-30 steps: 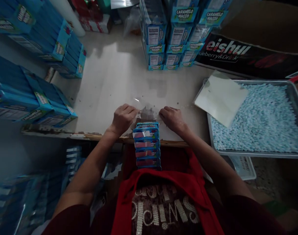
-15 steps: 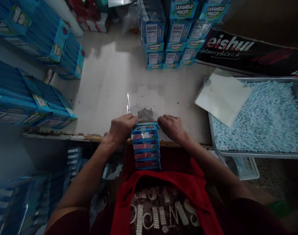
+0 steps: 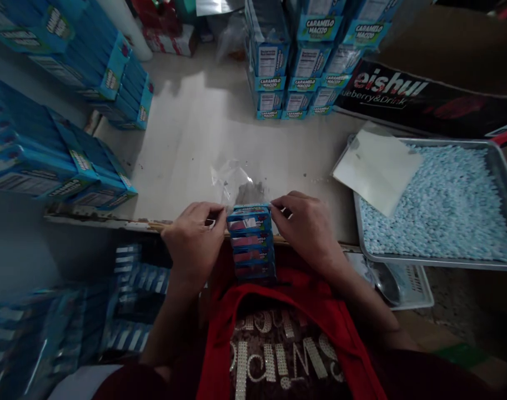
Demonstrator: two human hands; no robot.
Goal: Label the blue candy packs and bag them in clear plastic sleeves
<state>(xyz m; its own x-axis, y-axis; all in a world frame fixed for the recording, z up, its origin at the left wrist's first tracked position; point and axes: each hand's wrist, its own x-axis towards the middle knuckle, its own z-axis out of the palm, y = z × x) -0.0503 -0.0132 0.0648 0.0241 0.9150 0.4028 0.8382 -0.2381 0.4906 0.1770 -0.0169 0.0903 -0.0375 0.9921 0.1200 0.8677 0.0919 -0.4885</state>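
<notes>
A stack of blue candy boxes (image 3: pixel 252 240) stands between my hands at the table's front edge, against the red apron. Clear plastic film (image 3: pixel 235 176) spreads from the far end of the stack over the tabletop. My left hand (image 3: pixel 199 236) pinches the film at the stack's left far corner, thumb and forefinger together. At the right far corner, my right hand (image 3: pixel 305 225) pinches the film in the same way.
Blue boxes (image 3: pixel 295 83) are stacked at the back, with more piles (image 3: pixel 57 150) on the left. A metal tray (image 3: pixel 364 233) of pale blue candies with a cream sheet (image 3: pixel 380 166) lies right. A black carton (image 3: pixel 428 94) stands behind it.
Both hands have turned, with wrists raised and fingers now bent into pinches at the stack's corners. The clear film stands up more beyond the stack. The whole view has shifted slightly.
</notes>
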